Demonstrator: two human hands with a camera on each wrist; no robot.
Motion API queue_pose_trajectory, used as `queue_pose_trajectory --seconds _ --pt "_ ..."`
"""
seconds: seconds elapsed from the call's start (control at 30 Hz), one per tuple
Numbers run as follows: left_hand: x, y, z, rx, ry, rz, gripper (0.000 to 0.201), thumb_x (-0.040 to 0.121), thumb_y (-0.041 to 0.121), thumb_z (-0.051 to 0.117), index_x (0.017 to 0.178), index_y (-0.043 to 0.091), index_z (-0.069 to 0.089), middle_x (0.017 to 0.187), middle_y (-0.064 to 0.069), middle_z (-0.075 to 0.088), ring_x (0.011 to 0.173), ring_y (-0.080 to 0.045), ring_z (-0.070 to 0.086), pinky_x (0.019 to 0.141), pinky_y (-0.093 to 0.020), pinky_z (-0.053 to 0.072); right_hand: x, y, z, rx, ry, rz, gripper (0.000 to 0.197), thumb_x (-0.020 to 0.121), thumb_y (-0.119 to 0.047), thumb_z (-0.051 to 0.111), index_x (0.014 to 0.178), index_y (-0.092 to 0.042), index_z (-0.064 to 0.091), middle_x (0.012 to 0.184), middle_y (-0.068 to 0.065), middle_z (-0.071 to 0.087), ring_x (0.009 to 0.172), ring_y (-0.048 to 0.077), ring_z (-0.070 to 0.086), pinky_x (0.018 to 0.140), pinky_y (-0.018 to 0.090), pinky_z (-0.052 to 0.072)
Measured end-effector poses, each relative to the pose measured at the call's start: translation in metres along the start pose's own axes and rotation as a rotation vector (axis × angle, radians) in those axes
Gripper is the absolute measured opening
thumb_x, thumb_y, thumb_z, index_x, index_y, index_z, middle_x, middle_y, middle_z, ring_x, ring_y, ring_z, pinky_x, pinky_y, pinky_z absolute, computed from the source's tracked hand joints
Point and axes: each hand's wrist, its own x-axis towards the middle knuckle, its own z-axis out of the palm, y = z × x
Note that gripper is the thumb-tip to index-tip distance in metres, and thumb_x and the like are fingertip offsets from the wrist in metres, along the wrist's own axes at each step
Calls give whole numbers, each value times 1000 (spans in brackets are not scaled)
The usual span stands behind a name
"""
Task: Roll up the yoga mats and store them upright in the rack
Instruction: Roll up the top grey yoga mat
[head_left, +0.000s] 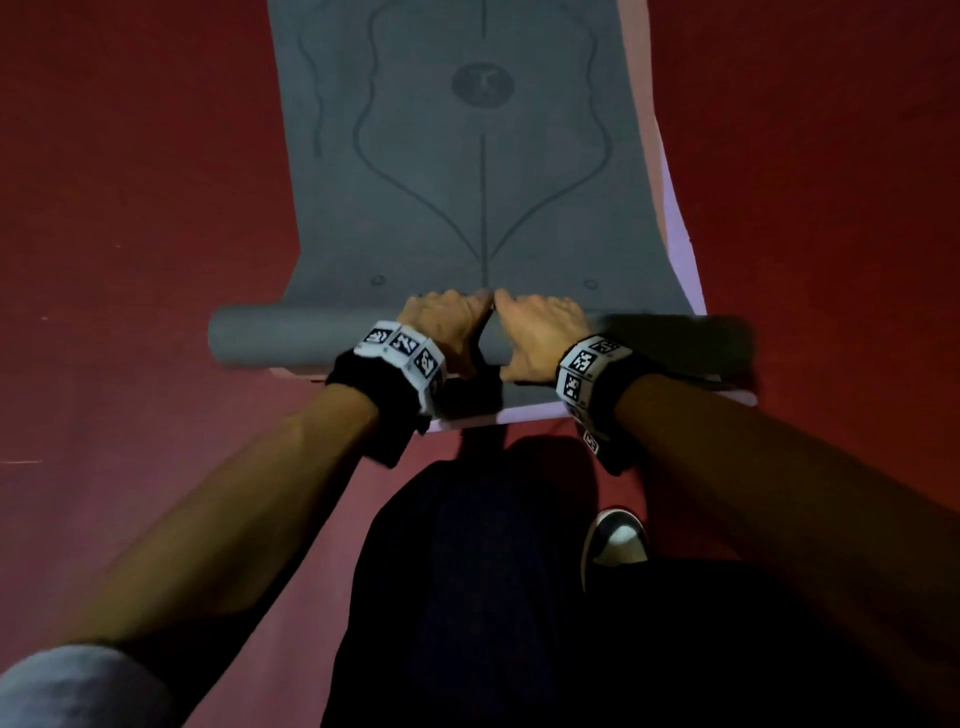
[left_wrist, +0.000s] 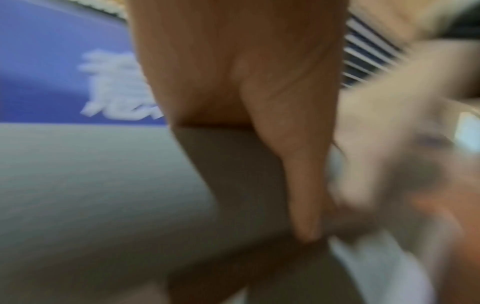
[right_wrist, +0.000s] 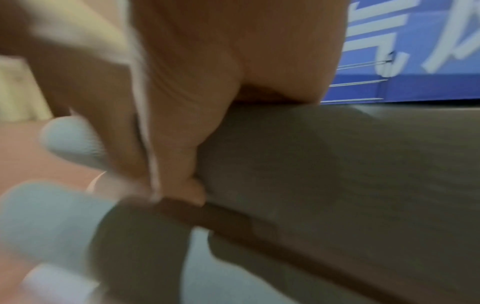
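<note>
Here the person crouches over a grey yoga mat that lies flat on a dull red floor. Its near end is wound into a smooth, matte roll, a long even cylinder lying crosswise in front of the knees. The flat part stretches away from the roll and carries thin, dark curved lines, a straight centre line and a round emblem. Under it lies a second, pale lilac mat, whose edge shows as a narrow strip along the right side and below the roll.

The left hand and the right hand rest side by side on the middle of the roll, palms down, thumbs nearly meeting. The fingers of both drape over the top of the roll and curl down its far side, pressing on it; whether they grip round it or only press cannot be told. Both wrist views are blurred: each shows a palm laid against the soft grey curve, with the thumb pointing down along it.

Each wrist bears a black band with white, black-patterned squares. A dark trouser leg and the rounded pale toe of a shoe fill the foreground. A blue banner with white characters shows behind.
</note>
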Motion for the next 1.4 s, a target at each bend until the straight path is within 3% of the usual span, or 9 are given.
queue_pose_trajectory --seconds 0.13,0.3,0.4,0.6,0.83,0.97,1.1,1.2,1.4 --pt "-7 5 13 60 142 5 86 68 66 75 131 20 38 118 -7 65 107 -31 64 90 -42 42 5 5 -9 8 -37 -15 80 65 -51 83 128 -18 48 114 8 66 105 36 63 80 40 45" --pt "7 -5 -5 -55 -91 -31 83 62 44 87 134 26 48 118 -6 66 106 -30 65 79 -35 48 -3 3 -1 -11 66 -70 85 63 -60 81 124 -18 41 117 6 62 106 33 61 84 44 43" --pt "9 -10 -12 -125 -192 -10 77 57 37 90 125 25 57 113 -5 70 99 -28 68 80 -36 55 -4 2 2 -28 82 -73 81 69 -51 81 129 -15 39 119 8 63 109 34 62 83 44 43" --pt "-11 1 8 99 172 20 87 67 66 74 129 19 37 116 -8 64 106 -32 63 87 -42 42 5 7 -17 19 -12 -31 71 62 -47 82 122 -21 53 106 4 68 99 34 65 74 35 42" --pt "10 -9 -8 -58 -89 -26 82 60 41 90 131 24 50 117 -6 67 106 -29 65 79 -34 48 -3 6 0 -46 112 -103 81 69 -61 75 129 -19 40 118 5 61 108 32 61 81 40 41" --pt "15 -10 -16 -136 -273 7 82 55 34 94 127 21 57 116 -4 69 103 -24 67 88 -40 56 -4 3 5 -30 87 -96 75 67 -59 78 118 -18 40 106 5 62 99 33 63 74 39 40" --pt "-2 -5 1 -4 -26 11 83 61 50 86 125 18 43 115 -8 65 102 -31 65 78 -38 48 4 6 -6 14 -11 -75 72 62 -57 79 114 -20 47 102 5 66 91 33 63 70 35 40" --pt "-10 0 13 57 100 17 88 63 61 80 127 19 37 120 -6 64 106 -31 64 87 -42 45 8 8 -14 35 -103 -79 64 58 -54 80 103 -22 49 100 1 64 83 28 57 71 33 40" --pt "9 -8 -5 -42 -144 -30 88 58 44 90 133 27 47 119 -5 65 108 -29 64 78 -32 46 4 11 -5 9 -6 -148 90 55 -70 82 119 -21 41 110 2 62 99 31 63 73 37 41"
